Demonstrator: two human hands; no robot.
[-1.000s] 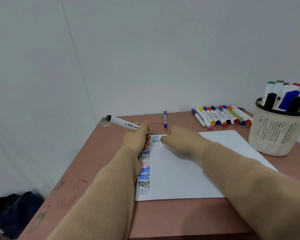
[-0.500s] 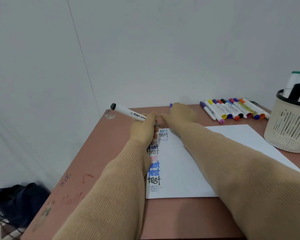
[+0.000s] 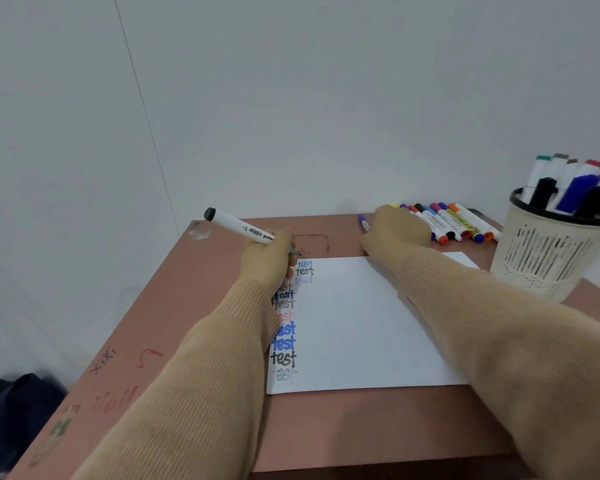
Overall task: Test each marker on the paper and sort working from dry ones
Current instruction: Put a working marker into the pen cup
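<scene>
My left hand [image 3: 269, 259] grips a white marker [image 3: 239, 226] with a black end cap, its tip just off the top left corner of the white paper [image 3: 368, 327]. A column of "test" words in black, blue and pink runs down the paper's left side. My right hand [image 3: 397, 233] reaches to the table's far edge, over a purple marker [image 3: 362, 221] lying alone there. I cannot tell whether its fingers hold anything. A row of several capped markers [image 3: 458, 225] lies just right of that hand.
A cream basket with a black rim [image 3: 548, 258] stands at the right and holds several thick markers. The brown table [image 3: 194, 306] carries scribbles near its left edge. A dark bundle [image 3: 11, 410] lies on the floor at the left.
My right hand has moved from the paper's top left, away from my left hand, out to the far edge by the purple marker. My left hand keeps its marker in place.
</scene>
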